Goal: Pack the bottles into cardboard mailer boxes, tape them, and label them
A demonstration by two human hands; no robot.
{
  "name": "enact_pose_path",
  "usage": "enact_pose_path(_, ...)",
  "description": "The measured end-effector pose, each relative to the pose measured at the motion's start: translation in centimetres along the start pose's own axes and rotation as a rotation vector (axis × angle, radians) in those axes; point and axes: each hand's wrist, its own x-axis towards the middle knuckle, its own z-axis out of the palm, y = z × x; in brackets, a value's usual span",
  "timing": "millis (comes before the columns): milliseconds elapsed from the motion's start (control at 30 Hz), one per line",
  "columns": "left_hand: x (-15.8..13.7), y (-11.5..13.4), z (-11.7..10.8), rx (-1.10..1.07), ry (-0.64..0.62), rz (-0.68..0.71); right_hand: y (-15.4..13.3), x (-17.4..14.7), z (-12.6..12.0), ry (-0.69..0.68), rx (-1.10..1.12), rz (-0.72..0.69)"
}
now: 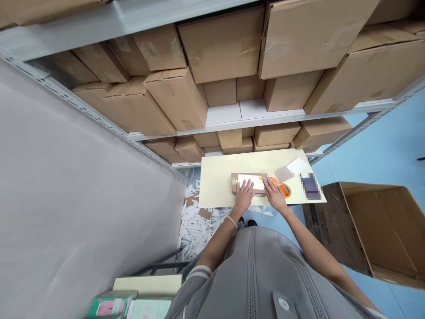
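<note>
A small cardboard box (259, 192) with a white label (256, 180) on its top lies on the pale yellow table (215, 166). Clear tape shows at the box's left end. My left hand (245, 195) rests with spread fingers on the front left part of the label. At the box's right end, my right hand (274, 195) lies with its fingers stretched out over the corner. Just beside that hand sits an orange roll of tape (284, 190), partly covered by it.
White paper slips (296, 166) and a blurred-out dark item (311, 186) lie at the table's right. Shelves (222, 116) full of cardboard boxes stand ahead. A large open carton (381, 221) is on the right; paper scraps (199, 230) cover the floor at left.
</note>
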Motion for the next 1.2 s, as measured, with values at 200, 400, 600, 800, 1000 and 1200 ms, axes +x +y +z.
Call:
enact_pose_path(200, -0.4, -0.3, 0.3, 0.015, -0.018, 0.014, 3.6, -1.0, 0.3, 0.164, 0.097, 0.184)
enact_pose_path(400, -0.3, -0.5, 0.6, 0.017, -0.014, 0.026, 6.3, -0.8, 2.5, -0.039, 0.078, 0.330)
enact_pose_path(600, -0.3, -0.7, 0.6, 0.004, -0.021, 0.025, 7.1, 0.4, 4.5, -0.318, -0.018, 0.508)
enact_pose_path(800, -0.3, -0.5, 0.7, 0.030, -0.009, 0.020, 7.4, 1.3, 4.5, -0.315, -0.043, 0.525)
enact_pose_path(1000, 0.3, -0.5, 0.8, 0.057, 0.009, -0.005, 6.9, 1.7, 3.1, -0.176, 0.038, 0.553)
enact_pose_path(1200, 1.0, -0.4, 0.7, 0.005, 0.043, -0.005, 7.5, -1.9, -1.8, 0.080, 0.535, 0.451)
